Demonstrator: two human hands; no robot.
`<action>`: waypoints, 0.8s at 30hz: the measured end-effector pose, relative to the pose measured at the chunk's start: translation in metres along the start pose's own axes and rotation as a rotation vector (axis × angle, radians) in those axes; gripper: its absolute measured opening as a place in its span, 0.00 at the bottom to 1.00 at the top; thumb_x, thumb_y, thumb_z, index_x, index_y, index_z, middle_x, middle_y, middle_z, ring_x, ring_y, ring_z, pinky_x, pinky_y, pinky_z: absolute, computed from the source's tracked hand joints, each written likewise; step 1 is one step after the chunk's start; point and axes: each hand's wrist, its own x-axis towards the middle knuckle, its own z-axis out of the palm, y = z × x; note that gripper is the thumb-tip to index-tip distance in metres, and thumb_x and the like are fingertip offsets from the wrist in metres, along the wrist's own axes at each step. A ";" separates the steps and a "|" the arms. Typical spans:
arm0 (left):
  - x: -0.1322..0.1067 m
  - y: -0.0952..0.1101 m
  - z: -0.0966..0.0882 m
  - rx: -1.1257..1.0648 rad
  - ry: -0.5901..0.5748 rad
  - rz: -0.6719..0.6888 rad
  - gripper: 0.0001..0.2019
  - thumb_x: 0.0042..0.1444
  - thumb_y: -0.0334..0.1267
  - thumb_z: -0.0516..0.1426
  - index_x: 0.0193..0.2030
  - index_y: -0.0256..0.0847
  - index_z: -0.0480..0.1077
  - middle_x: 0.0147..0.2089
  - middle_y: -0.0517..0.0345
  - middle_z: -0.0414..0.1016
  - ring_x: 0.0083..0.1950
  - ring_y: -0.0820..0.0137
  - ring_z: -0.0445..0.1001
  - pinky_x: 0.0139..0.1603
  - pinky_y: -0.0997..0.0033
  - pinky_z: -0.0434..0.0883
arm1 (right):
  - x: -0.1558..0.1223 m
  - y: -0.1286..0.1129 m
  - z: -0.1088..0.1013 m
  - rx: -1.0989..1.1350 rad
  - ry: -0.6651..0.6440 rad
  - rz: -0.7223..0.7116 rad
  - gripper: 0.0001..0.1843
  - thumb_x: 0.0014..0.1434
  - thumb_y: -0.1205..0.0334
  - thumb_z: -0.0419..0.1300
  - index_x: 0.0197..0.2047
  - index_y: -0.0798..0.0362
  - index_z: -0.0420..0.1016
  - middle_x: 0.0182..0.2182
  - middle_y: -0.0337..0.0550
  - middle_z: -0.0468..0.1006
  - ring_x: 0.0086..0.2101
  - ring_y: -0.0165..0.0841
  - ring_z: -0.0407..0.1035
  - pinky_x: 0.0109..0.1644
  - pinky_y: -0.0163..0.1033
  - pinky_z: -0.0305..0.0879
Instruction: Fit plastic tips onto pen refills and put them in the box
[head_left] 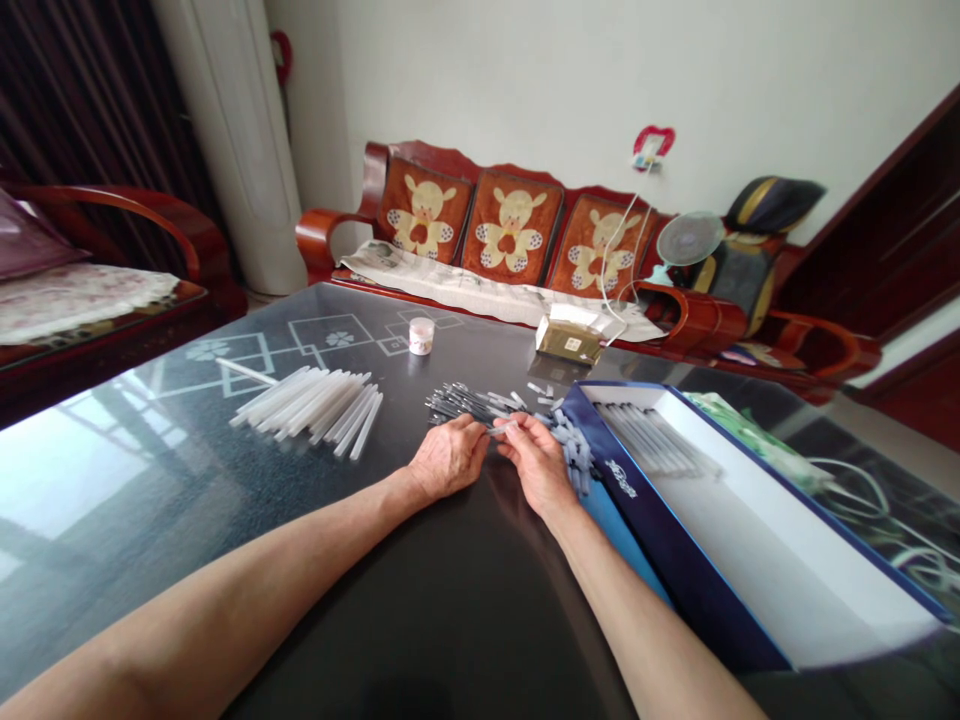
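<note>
Though slim — clear tube point(505, 427) crosswise

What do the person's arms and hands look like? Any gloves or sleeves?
No gloves: the left hand and right hand are bare. The left forearm and right forearm show no sleeve, watch or bracelet. The fingers look too small to rule out rings.

The glossy table point(435, 610) bears white tubes point(309, 402), thin rods point(454, 400), grey pieces point(576, 452) and a blue box point(675, 560).
</note>
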 end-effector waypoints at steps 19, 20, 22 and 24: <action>-0.001 0.006 -0.004 0.099 -0.042 -0.004 0.14 0.67 0.38 0.45 0.41 0.39 0.71 0.36 0.54 0.71 0.37 0.71 0.71 0.36 0.75 0.69 | -0.002 0.004 0.004 -0.058 0.020 -0.008 0.22 0.43 0.54 0.70 0.39 0.52 0.70 0.31 0.35 0.78 0.29 0.27 0.72 0.35 0.34 0.69; -0.001 0.006 -0.004 0.112 -0.028 0.003 0.14 0.67 0.38 0.46 0.42 0.39 0.71 0.37 0.54 0.71 0.38 0.70 0.71 0.37 0.74 0.69 | -0.002 0.005 0.003 -0.087 0.001 -0.022 0.22 0.44 0.53 0.69 0.40 0.51 0.70 0.32 0.35 0.78 0.30 0.27 0.71 0.36 0.34 0.69; -0.001 0.004 -0.002 0.136 0.016 0.021 0.14 0.67 0.40 0.46 0.44 0.40 0.72 0.37 0.54 0.72 0.39 0.68 0.72 0.38 0.72 0.70 | -0.001 0.006 0.002 -0.178 -0.030 -0.056 0.19 0.47 0.53 0.67 0.41 0.51 0.71 0.32 0.35 0.77 0.30 0.28 0.71 0.37 0.35 0.69; -0.002 0.001 0.000 0.140 0.074 0.047 0.14 0.67 0.40 0.46 0.46 0.40 0.71 0.37 0.54 0.72 0.39 0.68 0.72 0.40 0.71 0.70 | 0.001 0.000 -0.001 -0.334 -0.055 -0.120 0.15 0.50 0.53 0.64 0.38 0.52 0.71 0.29 0.35 0.75 0.29 0.28 0.69 0.35 0.35 0.68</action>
